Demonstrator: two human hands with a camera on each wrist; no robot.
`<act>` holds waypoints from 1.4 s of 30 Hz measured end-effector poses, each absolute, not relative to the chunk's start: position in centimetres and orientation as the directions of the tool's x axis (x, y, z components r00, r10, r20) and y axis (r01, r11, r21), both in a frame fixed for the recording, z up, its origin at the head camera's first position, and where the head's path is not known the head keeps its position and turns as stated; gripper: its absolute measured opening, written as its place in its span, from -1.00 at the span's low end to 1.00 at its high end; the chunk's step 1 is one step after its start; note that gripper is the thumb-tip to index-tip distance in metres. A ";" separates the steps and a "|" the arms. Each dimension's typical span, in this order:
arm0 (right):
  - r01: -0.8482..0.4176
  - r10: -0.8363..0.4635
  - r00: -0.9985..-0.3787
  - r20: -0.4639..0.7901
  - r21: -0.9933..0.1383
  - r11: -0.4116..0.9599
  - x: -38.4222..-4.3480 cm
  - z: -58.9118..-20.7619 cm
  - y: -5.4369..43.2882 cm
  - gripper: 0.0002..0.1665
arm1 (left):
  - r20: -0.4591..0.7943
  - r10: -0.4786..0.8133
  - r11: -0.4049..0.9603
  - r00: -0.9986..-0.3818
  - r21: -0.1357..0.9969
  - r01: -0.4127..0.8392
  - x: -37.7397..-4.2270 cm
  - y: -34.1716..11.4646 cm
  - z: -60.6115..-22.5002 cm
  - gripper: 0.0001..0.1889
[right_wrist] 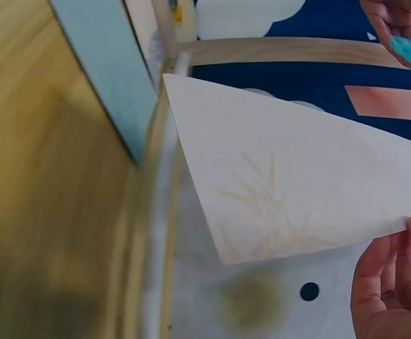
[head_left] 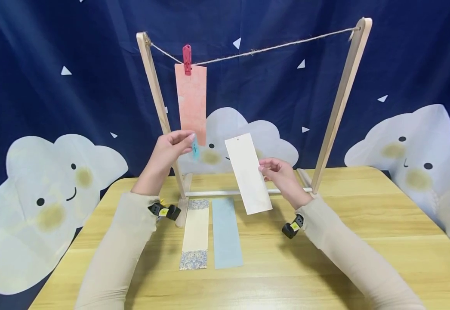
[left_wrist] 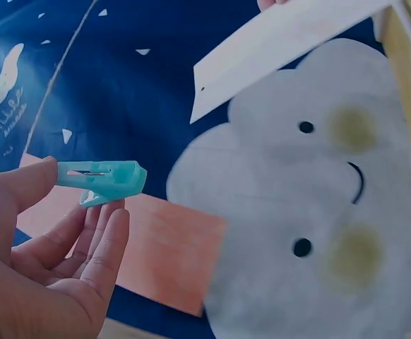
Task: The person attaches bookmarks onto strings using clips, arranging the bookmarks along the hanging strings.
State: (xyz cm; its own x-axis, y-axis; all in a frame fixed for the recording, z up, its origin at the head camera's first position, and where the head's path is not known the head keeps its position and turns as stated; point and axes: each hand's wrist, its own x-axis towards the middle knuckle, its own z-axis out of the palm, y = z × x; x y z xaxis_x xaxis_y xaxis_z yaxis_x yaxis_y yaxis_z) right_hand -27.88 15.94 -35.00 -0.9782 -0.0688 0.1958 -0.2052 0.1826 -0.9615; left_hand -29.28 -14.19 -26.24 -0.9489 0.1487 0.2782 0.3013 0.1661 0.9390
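Observation:
My left hand (head_left: 172, 148) pinches a turquoise clothespin (left_wrist: 106, 176) between thumb and fingers, in front of the lower end of a hanging pink paper strip (head_left: 192, 101). A red clothespin (head_left: 187, 59) clips that strip to a twine line (head_left: 267, 50). With thumb and fingertips my right hand (head_left: 281, 174) holds a white paper strip (head_left: 248, 174) by its right edge. The white strip is tilted in the air and has a small hole near its top; the right wrist view shows faint leaf prints (right_wrist: 265, 194) on it.
The twine spans two wooden posts (head_left: 341, 107), joined low down by a white rod (head_left: 230, 193). A patterned cream strip (head_left: 195, 232) and a light blue strip (head_left: 226, 232) lie side by side on the wooden table (head_left: 287, 275). Behind hangs a dark blue cloud-print curtain (head_left: 93, 51).

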 end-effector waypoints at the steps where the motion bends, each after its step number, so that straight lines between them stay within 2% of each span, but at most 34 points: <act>1: -0.209 -0.065 -0.978 0.201 -0.960 0.185 -28.0 -34.7 15.8 -0.70 | 0.290 0.147 0.164 -0.946 0.936 0.312 -29.4 -13.9 -25.8 -0.57; 11: -0.274 -0.040 -0.962 0.271 -0.949 0.158 -28.9 -31.7 14.6 -0.71 | 0.344 0.095 0.220 -0.934 0.908 0.357 -30.3 -11.2 -21.0 -0.62; 30: -0.446 0.086 -0.885 0.457 -0.887 0.122 -30.9 -27.2 12.1 -0.80 | 0.329 -0.023 0.077 -0.944 0.942 0.326 -32.2 -7.0 -11.2 -0.71; 42: -0.484 0.149 -0.860 0.488 -0.872 0.066 -31.8 -25.4 11.6 -0.82 | 0.436 -0.080 0.058 -0.896 0.900 0.433 -33.1 -5.5 -8.8 -0.74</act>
State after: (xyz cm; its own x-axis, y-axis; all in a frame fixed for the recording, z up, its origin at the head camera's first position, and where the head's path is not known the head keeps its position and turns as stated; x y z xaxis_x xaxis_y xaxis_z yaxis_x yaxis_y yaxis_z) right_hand -31.83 11.58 -25.41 -0.8598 0.1485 0.4885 -0.4842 0.0663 -0.8725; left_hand -33.09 -5.51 -8.78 -0.8963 -0.0802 0.4360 0.4325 0.0581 0.8998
